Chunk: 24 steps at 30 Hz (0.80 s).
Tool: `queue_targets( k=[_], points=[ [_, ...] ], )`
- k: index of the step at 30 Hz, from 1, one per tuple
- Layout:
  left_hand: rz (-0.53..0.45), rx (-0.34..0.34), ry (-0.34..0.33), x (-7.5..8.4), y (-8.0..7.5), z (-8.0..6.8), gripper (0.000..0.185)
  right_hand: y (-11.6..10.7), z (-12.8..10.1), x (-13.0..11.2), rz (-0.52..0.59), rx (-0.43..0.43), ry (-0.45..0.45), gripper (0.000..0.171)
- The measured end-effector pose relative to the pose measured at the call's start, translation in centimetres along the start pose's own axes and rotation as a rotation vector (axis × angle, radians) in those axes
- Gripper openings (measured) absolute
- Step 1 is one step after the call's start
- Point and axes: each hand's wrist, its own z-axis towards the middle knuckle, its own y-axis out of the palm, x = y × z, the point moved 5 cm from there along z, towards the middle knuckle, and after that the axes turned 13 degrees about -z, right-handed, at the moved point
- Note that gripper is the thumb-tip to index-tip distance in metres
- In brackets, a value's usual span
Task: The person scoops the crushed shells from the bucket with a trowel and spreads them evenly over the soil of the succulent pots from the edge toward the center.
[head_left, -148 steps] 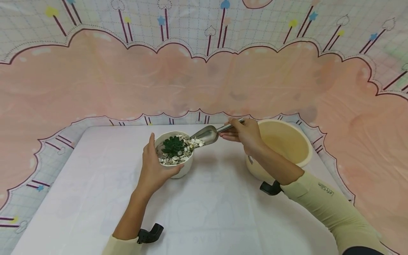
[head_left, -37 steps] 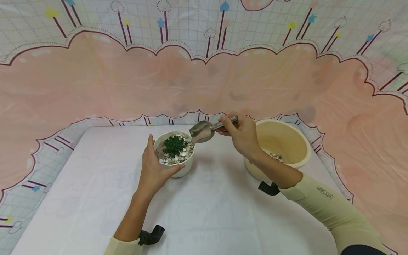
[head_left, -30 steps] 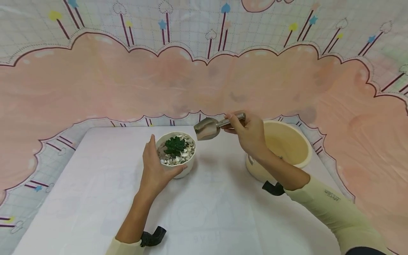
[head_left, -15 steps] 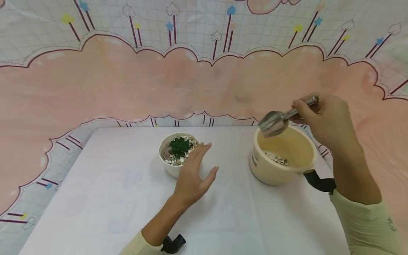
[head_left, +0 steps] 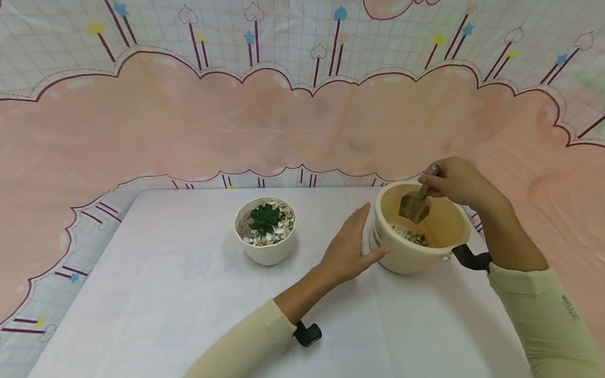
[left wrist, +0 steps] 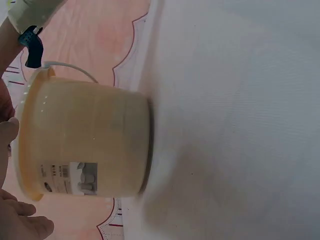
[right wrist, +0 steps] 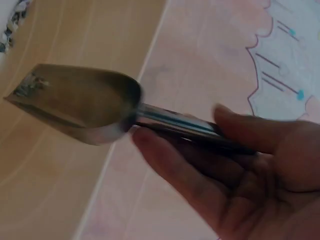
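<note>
My right hand (head_left: 460,181) grips the handle of a metal scoop (head_left: 415,206), its bowl dipping inside the mouth of a cream bucket (head_left: 411,260). In the right wrist view the scoop (right wrist: 85,102) is bare apart from what looks like a reflection of pebbles near its tip. Small mixed pebbles (head_left: 408,236) cover part of the bucket's floor. At the bucket's left side my left hand (head_left: 347,249) has its fingers extended and thumb spread, right at the wall. The left wrist view shows the bucket (left wrist: 90,135) with a printed label, and the hand at its rim.
A white pot (head_left: 267,254) stands left of the bucket, holding a green succulent (head_left: 264,218) and pale pebbles. Both stand on a white-covered table (head_left: 189,294) with a patterned cloth (head_left: 236,126) behind. A black wrist mount (head_left: 307,333) sticks out from each forearm.
The scoop has gone from beside the pot to the bucket and down into its mouth. My left hand has let go of the pot and moved right to the bucket.
</note>
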Motion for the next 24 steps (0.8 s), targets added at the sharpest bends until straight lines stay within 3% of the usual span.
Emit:
queue_targets(
  k=[4,9,14,24],
  points=[
    [0.001,-0.029,-0.020,0.2,1.4,1.6,0.106,1.4,1.5,0.5,-0.048,-0.093,-0.117,0.023],
    [0.021,-0.023,-0.035,0.5,1.9,2.6,0.110,2.6,2.5,0.9,-0.108,-0.177,-0.216,0.020],
    [0.022,-0.014,-0.024,0.6,1.7,2.7,0.109,3.7,3.0,1.8,-0.065,-0.238,-0.214,0.019],
    [0.052,-0.009,-0.022,0.4,1.5,2.9,0.109,3.7,3.8,3.3,-0.041,-0.214,-0.174,0.023]
  ],
)
